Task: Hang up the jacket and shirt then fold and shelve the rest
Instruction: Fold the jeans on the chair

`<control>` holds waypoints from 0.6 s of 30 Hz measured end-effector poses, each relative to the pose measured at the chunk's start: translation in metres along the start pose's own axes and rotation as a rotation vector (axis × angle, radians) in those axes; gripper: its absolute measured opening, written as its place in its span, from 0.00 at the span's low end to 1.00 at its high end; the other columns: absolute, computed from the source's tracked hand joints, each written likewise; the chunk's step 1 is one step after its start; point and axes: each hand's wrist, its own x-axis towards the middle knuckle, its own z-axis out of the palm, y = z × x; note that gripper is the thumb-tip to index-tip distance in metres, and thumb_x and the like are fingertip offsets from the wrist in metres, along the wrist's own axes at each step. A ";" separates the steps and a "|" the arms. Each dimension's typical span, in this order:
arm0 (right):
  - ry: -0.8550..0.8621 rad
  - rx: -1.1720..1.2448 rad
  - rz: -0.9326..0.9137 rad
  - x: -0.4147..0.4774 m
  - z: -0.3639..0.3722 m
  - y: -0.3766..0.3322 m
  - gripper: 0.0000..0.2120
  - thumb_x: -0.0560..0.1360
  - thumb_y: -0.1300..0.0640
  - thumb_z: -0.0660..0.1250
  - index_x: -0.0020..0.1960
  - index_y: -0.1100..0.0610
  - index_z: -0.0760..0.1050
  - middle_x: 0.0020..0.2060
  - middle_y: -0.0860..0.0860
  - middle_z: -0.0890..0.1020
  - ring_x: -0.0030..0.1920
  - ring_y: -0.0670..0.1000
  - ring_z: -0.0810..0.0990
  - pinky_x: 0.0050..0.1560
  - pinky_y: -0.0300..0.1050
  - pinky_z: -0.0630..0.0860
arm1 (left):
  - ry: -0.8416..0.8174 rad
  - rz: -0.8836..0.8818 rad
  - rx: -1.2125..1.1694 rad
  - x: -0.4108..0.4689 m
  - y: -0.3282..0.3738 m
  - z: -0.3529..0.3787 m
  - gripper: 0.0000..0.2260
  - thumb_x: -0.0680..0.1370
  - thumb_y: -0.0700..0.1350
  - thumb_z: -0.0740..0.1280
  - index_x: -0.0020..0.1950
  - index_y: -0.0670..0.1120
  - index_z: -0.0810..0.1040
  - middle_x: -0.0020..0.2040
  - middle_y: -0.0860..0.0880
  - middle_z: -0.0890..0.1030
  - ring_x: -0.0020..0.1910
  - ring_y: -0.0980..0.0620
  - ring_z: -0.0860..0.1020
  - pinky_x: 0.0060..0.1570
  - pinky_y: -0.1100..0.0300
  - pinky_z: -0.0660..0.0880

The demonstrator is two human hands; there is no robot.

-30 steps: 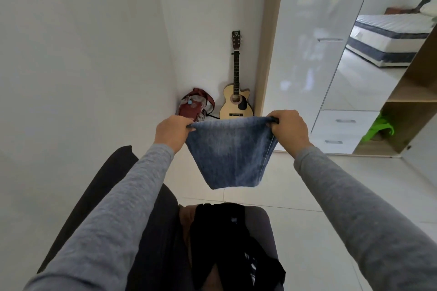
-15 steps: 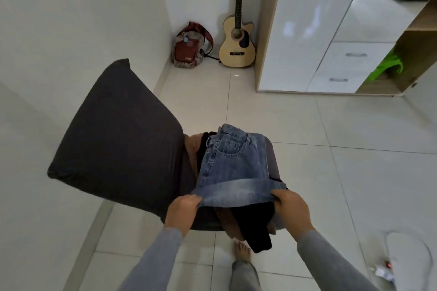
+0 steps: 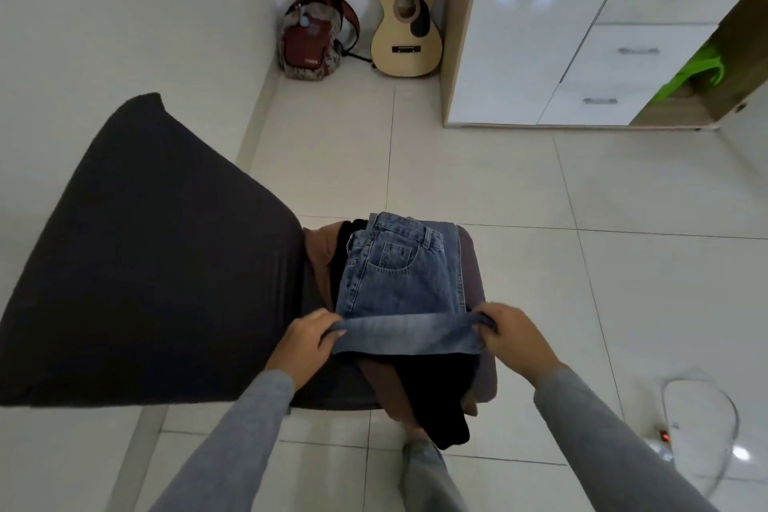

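A second ago the person was holding the folded blue jeans (image 3: 395, 274) up in the air in front of the acoustic guitar (image 3: 406, 27). Now the jeans are lying flat on the seat of the dark grey chair (image 3: 145, 254), waistband and pocket at the far end, as they already were half a second ago. They are resting on top of a brown garment (image 3: 384, 391) and a black garment (image 3: 440, 403), both of which are spilling over the near edge of the seat.

The left hand (image 3: 309, 339) is still gripping the left end of the doubled-over near fold, fingers curled around the denim. The right hand (image 3: 515, 335) is pinching the right end of the same fold, thumb on top. Both hands have come down with the jeans to the near edge of the seat, and they are sitting slightly farther apart than half a second ago, stretching the fold taut.

The guitar and a red backpack (image 3: 313, 37) are leaning in the far corner, beside the white wardrobe (image 3: 540, 33).
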 end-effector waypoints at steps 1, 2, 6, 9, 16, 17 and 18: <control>0.025 -0.004 -0.020 0.018 -0.011 -0.003 0.04 0.73 0.63 0.64 0.44 0.56 0.76 0.39 0.49 0.79 0.43 0.54 0.77 0.42 0.45 0.71 | 0.036 -0.003 -0.002 0.019 0.003 -0.007 0.08 0.77 0.44 0.65 0.51 0.42 0.80 0.45 0.53 0.77 0.44 0.52 0.78 0.48 0.57 0.75; 0.051 -0.008 -0.040 0.029 -0.018 -0.006 0.04 0.74 0.62 0.64 0.45 0.56 0.76 0.40 0.50 0.79 0.43 0.54 0.77 0.44 0.47 0.72 | 0.070 -0.010 0.003 0.032 0.007 -0.015 0.06 0.77 0.42 0.66 0.52 0.42 0.80 0.45 0.52 0.78 0.44 0.52 0.78 0.48 0.56 0.75; 0.165 -0.029 -0.053 0.091 -0.035 -0.011 0.05 0.77 0.61 0.61 0.50 0.56 0.75 0.45 0.50 0.79 0.47 0.53 0.75 0.49 0.49 0.69 | 0.151 -0.067 0.060 0.102 0.013 -0.032 0.09 0.77 0.40 0.67 0.55 0.41 0.79 0.50 0.47 0.80 0.47 0.45 0.79 0.51 0.50 0.75; 0.236 -0.117 -0.021 0.136 -0.034 -0.013 0.07 0.79 0.60 0.58 0.53 0.57 0.74 0.49 0.50 0.78 0.52 0.54 0.73 0.48 0.47 0.62 | 0.189 -0.128 0.087 0.150 0.011 -0.035 0.10 0.76 0.40 0.67 0.57 0.41 0.79 0.53 0.47 0.80 0.51 0.45 0.78 0.55 0.51 0.73; 0.305 -0.199 0.065 0.221 -0.014 -0.005 0.11 0.79 0.61 0.54 0.57 0.57 0.73 0.54 0.51 0.77 0.55 0.54 0.71 0.50 0.47 0.59 | 0.105 -0.259 0.261 0.232 -0.015 -0.021 0.12 0.79 0.44 0.63 0.61 0.47 0.77 0.56 0.47 0.78 0.57 0.46 0.74 0.58 0.51 0.67; 0.309 -0.199 0.082 0.229 -0.012 -0.003 0.11 0.79 0.61 0.54 0.57 0.58 0.73 0.54 0.52 0.78 0.55 0.55 0.71 0.50 0.48 0.59 | 0.097 -0.260 0.277 0.240 -0.017 -0.018 0.12 0.79 0.44 0.62 0.61 0.47 0.77 0.57 0.47 0.78 0.57 0.46 0.73 0.59 0.52 0.66; 0.312 -0.197 0.105 0.242 -0.006 0.002 0.11 0.79 0.62 0.55 0.57 0.58 0.73 0.53 0.53 0.78 0.55 0.55 0.71 0.50 0.48 0.59 | 0.086 -0.261 0.291 0.252 -0.022 -0.013 0.12 0.79 0.44 0.62 0.61 0.47 0.77 0.57 0.47 0.78 0.57 0.46 0.73 0.59 0.52 0.65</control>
